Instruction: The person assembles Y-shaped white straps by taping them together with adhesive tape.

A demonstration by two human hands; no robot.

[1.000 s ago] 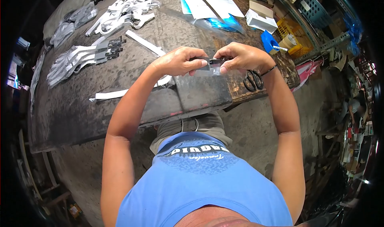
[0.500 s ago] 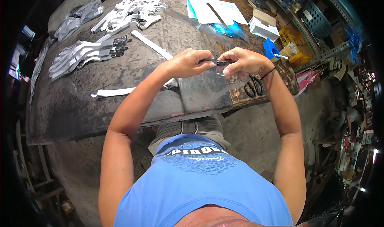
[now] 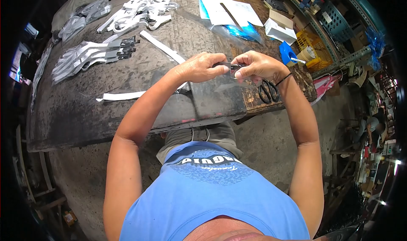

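My left hand point(image 3: 206, 67) pinches a dark strap end in front of me, over the dark table point(image 3: 161, 113). Close beside it, my right hand point(image 3: 256, 67) grips a small dark buckle point(image 3: 234, 66), partly hidden by the fingers. The two hands almost meet at this piece. White straps point(image 3: 161, 46) lie beyond and to the left of my left hand, one of them passing behind the wrist. Black-handled scissors point(image 3: 268, 92) rest on the wooden part of the table, just below my right wrist.
A pile of white straps point(image 3: 135, 14) and a bundle with dark buckles point(image 3: 91, 58) lie at the left. Papers point(image 3: 231, 11), a white box point(image 3: 280, 27), a blue tape dispenser point(image 3: 288, 53) and a yellow basket point(image 3: 311, 39) stand at the back right. A person point(image 3: 373, 125) sits far right.
Both hands stay nearly in place, with a slight shift of the fingers around the buckle. The pale translucent strip that hung below my right hand no longer shows clearly.
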